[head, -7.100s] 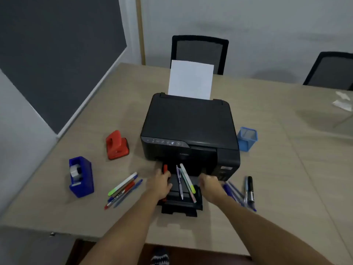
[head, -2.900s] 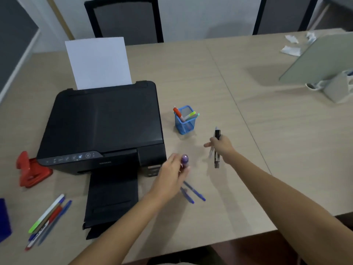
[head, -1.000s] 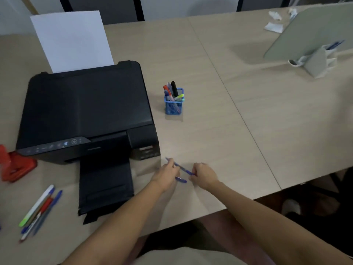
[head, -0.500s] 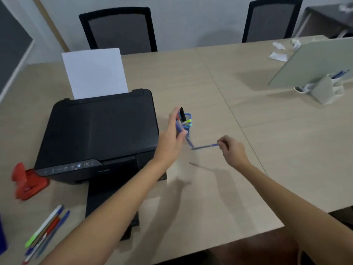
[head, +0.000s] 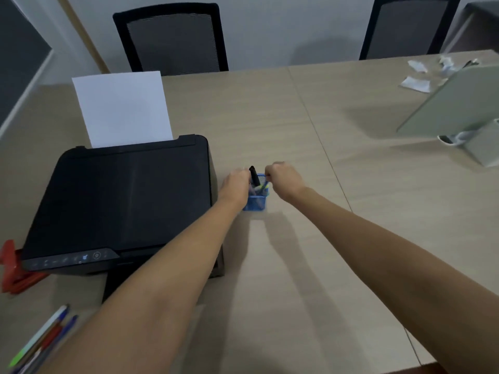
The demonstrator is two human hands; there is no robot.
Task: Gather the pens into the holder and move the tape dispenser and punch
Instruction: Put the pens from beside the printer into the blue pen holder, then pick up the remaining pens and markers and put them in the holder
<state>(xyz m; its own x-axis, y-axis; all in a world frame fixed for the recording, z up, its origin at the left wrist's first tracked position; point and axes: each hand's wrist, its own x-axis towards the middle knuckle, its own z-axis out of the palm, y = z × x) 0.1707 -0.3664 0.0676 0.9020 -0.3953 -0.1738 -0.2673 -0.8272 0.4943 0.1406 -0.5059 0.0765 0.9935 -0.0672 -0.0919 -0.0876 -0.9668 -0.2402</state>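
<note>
The blue mesh holder (head: 256,203) stands on the table right of the printer, with a black marker (head: 253,175) and several pens in it. My left hand (head: 235,185) is curled against the holder's left rim and my right hand (head: 283,178) is over its right rim. Each pinches a blue pen whose lower end is down in the holder; the pens are mostly hidden. Several loose pens (head: 40,338) lie at the bottom left. The red punch (head: 12,268) shows at the left edge, partly behind the printer. The tape dispenser is out of view.
A black printer (head: 127,201) with a white sheet (head: 121,109) upright in its feeder fills the left of the table. A tablet on a stand (head: 456,103) and crumpled papers (head: 417,82) are at the far right. Two black chairs (head: 172,36) stand behind the table.
Both hands picked blue pens up from the table in front of the printer, carried them up and brought them together at the holder. The view has shifted with my head.
</note>
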